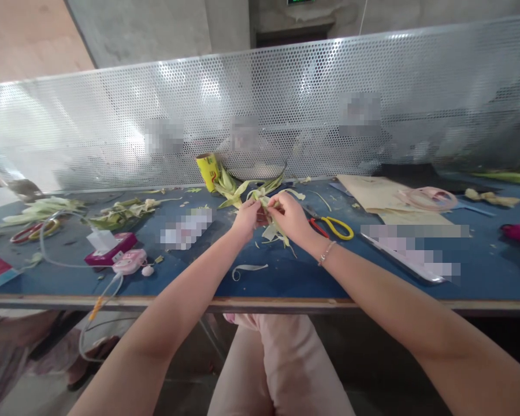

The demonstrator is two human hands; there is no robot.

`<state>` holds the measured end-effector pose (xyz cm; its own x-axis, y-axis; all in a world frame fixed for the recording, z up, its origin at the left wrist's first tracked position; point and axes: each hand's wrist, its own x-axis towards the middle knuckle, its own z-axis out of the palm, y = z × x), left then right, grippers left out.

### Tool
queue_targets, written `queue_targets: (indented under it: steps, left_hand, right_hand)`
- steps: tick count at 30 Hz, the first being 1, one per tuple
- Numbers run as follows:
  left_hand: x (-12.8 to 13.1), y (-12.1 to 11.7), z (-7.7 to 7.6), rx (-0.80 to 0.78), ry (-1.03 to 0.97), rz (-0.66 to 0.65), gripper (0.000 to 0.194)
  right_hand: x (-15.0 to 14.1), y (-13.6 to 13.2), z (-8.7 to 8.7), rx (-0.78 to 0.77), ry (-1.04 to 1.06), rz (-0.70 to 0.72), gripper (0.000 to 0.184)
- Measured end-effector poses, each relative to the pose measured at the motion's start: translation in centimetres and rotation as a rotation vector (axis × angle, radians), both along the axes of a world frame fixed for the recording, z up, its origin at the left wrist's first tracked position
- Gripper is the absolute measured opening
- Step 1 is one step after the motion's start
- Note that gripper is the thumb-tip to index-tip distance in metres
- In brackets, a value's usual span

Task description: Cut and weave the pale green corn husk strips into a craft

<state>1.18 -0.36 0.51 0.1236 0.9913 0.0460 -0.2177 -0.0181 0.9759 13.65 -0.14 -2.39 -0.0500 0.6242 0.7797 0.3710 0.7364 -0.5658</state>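
Note:
Both my hands meet over the middle of the blue table (286,277). My left hand (248,218) is closed on pale green corn husk strips (262,196), its fingertips partly hidden. Close beside it, my right hand (289,212) pinches the same strips between thumb and fingers. Loose husk ends stick out above and below the hands. Just behind lie longer green husk leaves (229,188). To the right of my right hand rest scissors with red and yellow handles (340,228). A narrow curled strip (249,268) lies near the front.
A yellow tube (207,171) leans near the perforated metal screen (286,110). At left are husk piles (121,214), other scissors (39,230), a tissue pack (108,248) and a pink charger with cable (130,262). Brown paper (366,193) and a pink tape roll (433,199) lie right.

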Motion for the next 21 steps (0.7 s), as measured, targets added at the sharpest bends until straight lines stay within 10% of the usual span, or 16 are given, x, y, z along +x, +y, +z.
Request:
queue_targets:
  steps: [21]
  left_hand:
    - [-0.1,0.9,-1.0,0.202,0.182,0.189,0.024]
  right_hand:
    - [-1.2,0.2,-0.3,-0.438,0.342,0.232,0.017]
